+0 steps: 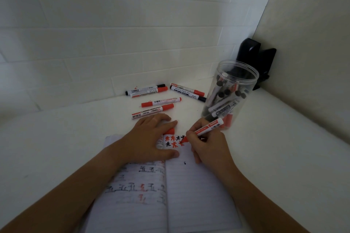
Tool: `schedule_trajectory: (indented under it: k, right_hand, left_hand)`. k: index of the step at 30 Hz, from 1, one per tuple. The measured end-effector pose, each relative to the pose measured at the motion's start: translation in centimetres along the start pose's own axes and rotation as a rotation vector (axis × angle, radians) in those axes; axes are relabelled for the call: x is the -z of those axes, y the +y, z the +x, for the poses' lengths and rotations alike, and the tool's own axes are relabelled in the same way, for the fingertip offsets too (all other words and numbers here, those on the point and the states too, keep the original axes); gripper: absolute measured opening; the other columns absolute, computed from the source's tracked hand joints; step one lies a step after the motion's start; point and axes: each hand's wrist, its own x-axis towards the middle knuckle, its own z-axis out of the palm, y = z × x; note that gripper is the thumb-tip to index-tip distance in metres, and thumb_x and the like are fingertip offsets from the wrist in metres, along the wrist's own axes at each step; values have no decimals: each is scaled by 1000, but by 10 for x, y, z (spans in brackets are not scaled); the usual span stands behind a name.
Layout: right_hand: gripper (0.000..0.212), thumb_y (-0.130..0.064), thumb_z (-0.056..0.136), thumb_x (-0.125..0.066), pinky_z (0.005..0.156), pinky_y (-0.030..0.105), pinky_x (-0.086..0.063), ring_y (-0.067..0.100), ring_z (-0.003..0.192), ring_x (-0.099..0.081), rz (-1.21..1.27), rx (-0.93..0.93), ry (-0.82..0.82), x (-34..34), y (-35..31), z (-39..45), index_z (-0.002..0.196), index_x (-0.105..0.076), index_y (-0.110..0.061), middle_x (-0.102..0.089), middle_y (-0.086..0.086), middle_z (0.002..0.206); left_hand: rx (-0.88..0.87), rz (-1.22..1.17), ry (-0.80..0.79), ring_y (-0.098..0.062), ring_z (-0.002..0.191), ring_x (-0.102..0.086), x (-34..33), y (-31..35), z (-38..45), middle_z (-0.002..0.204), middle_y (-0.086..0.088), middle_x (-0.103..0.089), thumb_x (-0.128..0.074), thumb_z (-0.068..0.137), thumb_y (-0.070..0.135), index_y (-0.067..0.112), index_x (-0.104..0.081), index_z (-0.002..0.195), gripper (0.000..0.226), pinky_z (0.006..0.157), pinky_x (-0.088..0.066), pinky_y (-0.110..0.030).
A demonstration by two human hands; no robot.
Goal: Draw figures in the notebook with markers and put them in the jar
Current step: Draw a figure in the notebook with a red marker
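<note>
White desk (56,138) runs into a corner of pale walls, where a black clip-like object (253,56) stands at the far right. Near it, a clear plastic jar (230,98) holds several black- and red-capped markers and stands just beyond my right hand. Six loose white-barrelled markers (157,102) with red or black caps lie on the far side of my lined open notebook (198,185). My left hand (149,138) presses fingers flat on the top of the page, a red cap (170,131) showing under them. My right hand (208,143) pinches a red-tipped white marker (205,129), its tip touching the page among small red and black figures (174,141).
</note>
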Motion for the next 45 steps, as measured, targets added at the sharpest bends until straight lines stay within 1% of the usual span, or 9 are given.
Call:
schedule_trajectory:
  k: [7, 10, 15, 21, 26, 31, 38, 41, 45]
  right_hand:
    - [15, -5, 94, -61, 38, 26, -41, 18, 33, -46, 40, -20, -50, 1, 0, -1, 79, -58, -5, -57, 9, 50]
    - [14, -5, 94, -61, 38, 25, -40, 18, 33, -45, 51, -17, -58, 0, 0, -1, 80, -58, -5, -58, 11, 51]
    - [16, -7, 96, -61, 39, 27, -42, 20, 34, -47, 71, 10, -52, 2, 2, 0, 80, -59, -7, -58, 16, 53]
    - [20, -19, 108, -50, 39, 23, -37, 27, 41, -51, 295, 19, -28, 6, 3, 6, 97, -63, -10, -64, 9, 70]
    - [22, -25, 103, -50, 39, 22, -36, 26, 41, -50, 390, 53, -82, 7, 1, 7, 101, -63, -8, -63, 8, 73]
    - [17, -13, 108, -47, 37, 23, -38, 25, 41, -52, 341, 93, -120, 6, 3, 5, 104, -64, -10, -64, 10, 75]
    - [16, -25, 103, -51, 41, 25, -43, 29, 45, -59, 346, 110, -251, 6, -2, 2, 109, -64, -18, -67, 11, 81]
    - [19, -30, 105, -51, 41, 26, -43, 29, 46, -59, 361, 71, -238, 6, -3, 2, 117, -57, -16, -69, 10, 82]
    - [27, -38, 103, -53, 40, 24, -35, 25, 43, -49, 485, -11, -51, 7, -1, 5, 102, -53, -11, -59, 9, 72]
  left_hand:
    - [-17, 7, 47, -11, 146, -15, -2, 0, 0, 158, 8, -21, -24, 78, 91, 39, -22, 156, 93, 121, -15, -39]
    - [-17, -57, 133, -9, 140, -27, -2, 2, 1, 152, 8, -35, -19, 91, 69, 34, -38, 151, 72, 118, -21, -35]
    - [-61, -154, 293, -8, 116, -53, -4, 1, 5, 128, 5, -59, -39, 94, 41, 17, -64, 130, 50, 101, -45, -30]
    - [-79, -210, 401, -6, 103, -52, -5, -1, 6, 114, 8, -57, -62, 94, 18, 23, -65, 114, 21, 87, -44, -19]
    - [-86, -231, 410, -8, 109, -52, -1, 0, 4, 117, 11, -55, -50, 94, 30, 29, -61, 119, 27, 90, -49, -31]
    - [-199, -256, 413, -6, 107, -52, 4, 8, 2, 116, 10, -56, -47, 98, 30, 25, -62, 124, 30, 91, -46, -25]
    - [-269, -378, 411, -9, 103, -58, 6, 16, -2, 112, 9, -60, -55, 98, 20, 21, -52, 140, 42, 89, -48, -24]
    - [-270, -434, 442, -11, 99, -61, 9, 17, -2, 107, 11, -62, -56, 98, 23, 19, -57, 130, 32, 84, -53, -29]
    - [-266, -417, 507, -15, 90, -60, 12, 19, -4, 100, 9, -62, -54, 97, 23, 17, -63, 112, 18, 75, -52, -33]
